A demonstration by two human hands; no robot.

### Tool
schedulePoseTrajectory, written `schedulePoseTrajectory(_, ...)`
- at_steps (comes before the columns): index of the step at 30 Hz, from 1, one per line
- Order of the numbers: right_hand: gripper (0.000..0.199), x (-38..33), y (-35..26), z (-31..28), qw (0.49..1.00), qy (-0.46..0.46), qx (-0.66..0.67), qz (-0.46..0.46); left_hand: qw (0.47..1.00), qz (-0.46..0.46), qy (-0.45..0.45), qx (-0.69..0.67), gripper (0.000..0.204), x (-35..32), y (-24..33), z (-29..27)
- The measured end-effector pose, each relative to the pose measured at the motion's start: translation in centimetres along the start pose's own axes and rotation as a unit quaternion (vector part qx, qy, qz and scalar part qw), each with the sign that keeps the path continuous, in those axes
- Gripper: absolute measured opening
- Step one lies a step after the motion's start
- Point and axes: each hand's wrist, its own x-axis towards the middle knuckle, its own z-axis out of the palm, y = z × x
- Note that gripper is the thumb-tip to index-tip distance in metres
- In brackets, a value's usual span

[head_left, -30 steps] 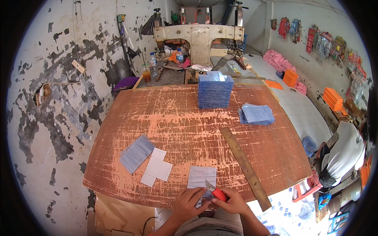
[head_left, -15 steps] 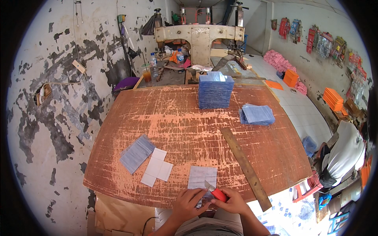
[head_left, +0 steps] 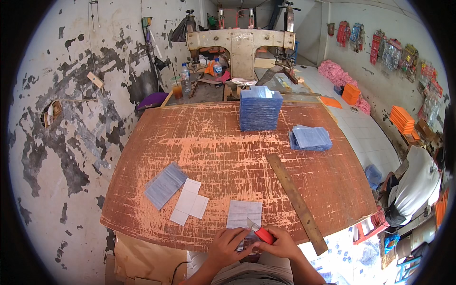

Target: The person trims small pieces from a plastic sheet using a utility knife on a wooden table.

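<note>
At the table's near edge, my right hand (head_left: 280, 244) is closed around a red utility knife (head_left: 264, 235). Its bare blade points up and left over a greyish clear plastic sheet (head_left: 244, 212). My left hand (head_left: 228, 244) grips the near part of that sheet, fingers bent, their tips close to the blade. Both hands hide the sheet's lower portion. To the left lie a small pile of similar plastic sheets (head_left: 165, 185) and a white cross-shaped card (head_left: 191, 202) with lines on it. A long worn metal ruler (head_left: 297, 204) lies slanted to the right of my hands.
On the scored brown tabletop (head_left: 213, 161), a tall stack of bluish plastic sheets (head_left: 260, 114) stands at the back, with a lower pile (head_left: 311, 138) right of it. Beyond is a large press machine (head_left: 242, 52). Bottles (head_left: 185, 78) and a drink cup (head_left: 177, 89) stand behind the table.
</note>
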Motion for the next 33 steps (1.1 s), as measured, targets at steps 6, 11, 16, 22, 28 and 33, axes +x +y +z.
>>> schedulePoseTrajectory(6,0.044,0.02,-0.18,-0.05,1.0,0.01,0.02,-0.001,1.0,0.003,-0.01,-0.002,0.048,0.23,0.14,-0.43)
schedulePoseTrajectory(11,0.044,0.01,-0.14,0.08,1.0,0.007,0.023,0.002,1.0,0.013,-0.014,-0.003,0.048,0.28,0.16,-0.55)
schedulePoseTrajectory(16,0.047,0.12,0.03,0.12,1.0,0.01,0.008,-0.011,1.0,0.026,-0.008,-0.006,0.048,0.31,0.07,-0.35)
schedulePoseTrajectory(22,0.05,0.22,-0.48,-0.02,1.0,0.001,-0.002,-0.003,1.0,0.027,-0.01,-0.012,0.047,0.47,0.14,-0.4)
schedulePoseTrajectory(28,0.047,0.02,0.3,0.19,1.0,0.005,0.022,0.003,0.999,0.021,-0.016,-0.02,0.049,0.51,0.13,-0.5)
schedulePoseTrajectory(33,0.043,-0.04,-0.22,0.17,0.999,0.025,0.027,0.014,0.999,0.019,-0.02,-0.021,0.049,0.48,0.16,-0.61)
